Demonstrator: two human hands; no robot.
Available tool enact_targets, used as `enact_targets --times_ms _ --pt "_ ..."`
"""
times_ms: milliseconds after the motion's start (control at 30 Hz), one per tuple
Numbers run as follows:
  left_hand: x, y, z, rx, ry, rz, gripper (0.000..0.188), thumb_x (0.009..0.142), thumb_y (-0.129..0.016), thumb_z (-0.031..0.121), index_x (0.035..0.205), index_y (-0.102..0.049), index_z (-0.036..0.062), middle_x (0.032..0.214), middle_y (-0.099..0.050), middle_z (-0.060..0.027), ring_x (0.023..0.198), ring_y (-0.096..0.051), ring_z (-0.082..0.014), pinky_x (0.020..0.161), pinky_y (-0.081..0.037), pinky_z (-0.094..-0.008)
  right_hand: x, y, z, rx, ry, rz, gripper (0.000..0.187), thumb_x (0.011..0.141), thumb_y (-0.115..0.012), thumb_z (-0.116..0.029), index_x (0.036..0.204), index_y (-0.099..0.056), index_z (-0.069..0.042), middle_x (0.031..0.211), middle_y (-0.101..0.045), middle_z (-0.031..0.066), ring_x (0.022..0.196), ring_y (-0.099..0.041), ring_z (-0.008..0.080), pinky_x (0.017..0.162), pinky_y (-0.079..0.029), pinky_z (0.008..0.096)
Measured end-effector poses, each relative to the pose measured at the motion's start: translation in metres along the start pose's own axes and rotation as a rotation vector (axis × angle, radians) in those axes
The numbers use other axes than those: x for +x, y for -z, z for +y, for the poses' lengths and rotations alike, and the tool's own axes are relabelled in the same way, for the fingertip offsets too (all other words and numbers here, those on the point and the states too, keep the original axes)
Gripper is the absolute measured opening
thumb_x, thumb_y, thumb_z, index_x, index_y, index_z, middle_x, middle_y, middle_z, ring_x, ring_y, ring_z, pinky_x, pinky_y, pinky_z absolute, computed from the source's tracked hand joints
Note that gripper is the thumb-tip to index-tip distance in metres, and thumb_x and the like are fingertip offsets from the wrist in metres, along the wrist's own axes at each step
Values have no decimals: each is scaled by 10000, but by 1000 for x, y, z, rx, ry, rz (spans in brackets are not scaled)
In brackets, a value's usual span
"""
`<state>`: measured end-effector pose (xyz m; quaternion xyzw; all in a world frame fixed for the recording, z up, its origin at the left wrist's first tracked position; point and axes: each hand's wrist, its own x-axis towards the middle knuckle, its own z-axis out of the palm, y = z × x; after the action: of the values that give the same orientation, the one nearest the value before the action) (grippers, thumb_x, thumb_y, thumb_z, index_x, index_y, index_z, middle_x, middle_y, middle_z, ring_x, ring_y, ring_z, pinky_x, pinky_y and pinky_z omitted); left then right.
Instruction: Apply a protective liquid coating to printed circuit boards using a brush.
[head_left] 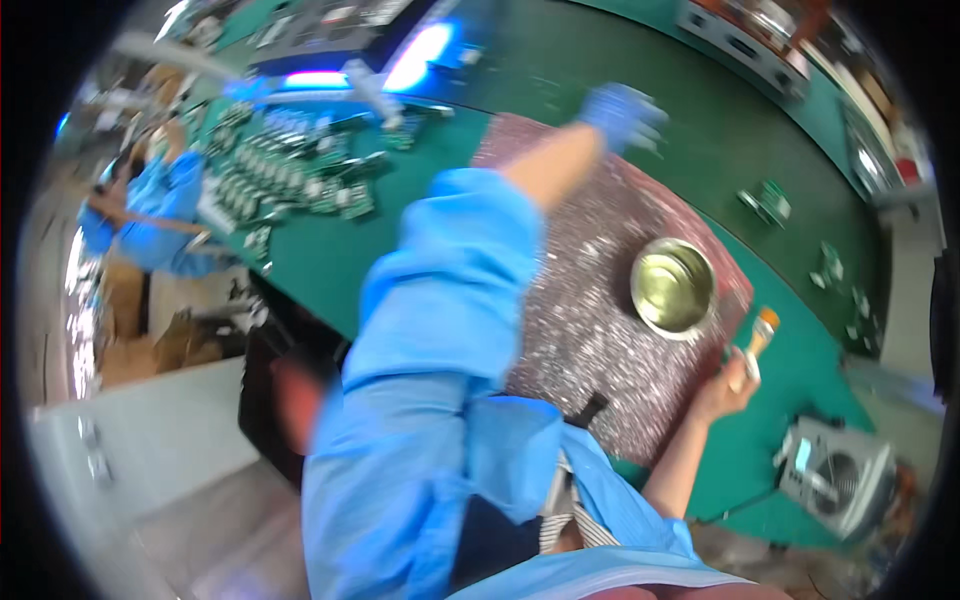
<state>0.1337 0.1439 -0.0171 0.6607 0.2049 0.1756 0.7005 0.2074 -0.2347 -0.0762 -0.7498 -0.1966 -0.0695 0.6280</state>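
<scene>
My left hand (622,118), in a blue glove, is stretched out over the far edge of a pinkish bubble-wrap sheet (590,330). Motion smears its fingers, and I cannot make out whether anything is in them. At the sheet's right edge my right hand (728,390) is closed around a small brush (760,335) with an orange end pointing up and away. Something white shows at its fingertips. Between the two hands a round metal tin (674,288) with pale yellowish liquid stands on the sheet.
Many green circuit boards (290,170) cover the table's left part; single boards (766,203) lie farther right. A grey device with a fan (838,475) stands at the right. A blue-lit machine (340,45) is at the back. Another person in blue (160,215) works far left.
</scene>
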Motion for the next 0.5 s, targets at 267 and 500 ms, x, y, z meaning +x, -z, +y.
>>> enact_targets --times_ms 267,500 --pt "39 -182 19 113 355 -264 482 696 -647 260 1052 -480 -18 817 -593 -174 624 -612 -228 521 -530 -301 -1 6 8 -35 14 37 224 854 -488 -179 926 -488 34 848 -590 108 700 -522 121 605 -419 233" --pt "108 -178 -43 431 403 -369 358 734 -583 305 927 -572 5 803 -616 -133 591 -609 -221 528 -529 -299 1 5 6 -21 46 -43 231 858 -484 -179 936 -475 38 857 -584 118 723 -528 134 623 -420 239"
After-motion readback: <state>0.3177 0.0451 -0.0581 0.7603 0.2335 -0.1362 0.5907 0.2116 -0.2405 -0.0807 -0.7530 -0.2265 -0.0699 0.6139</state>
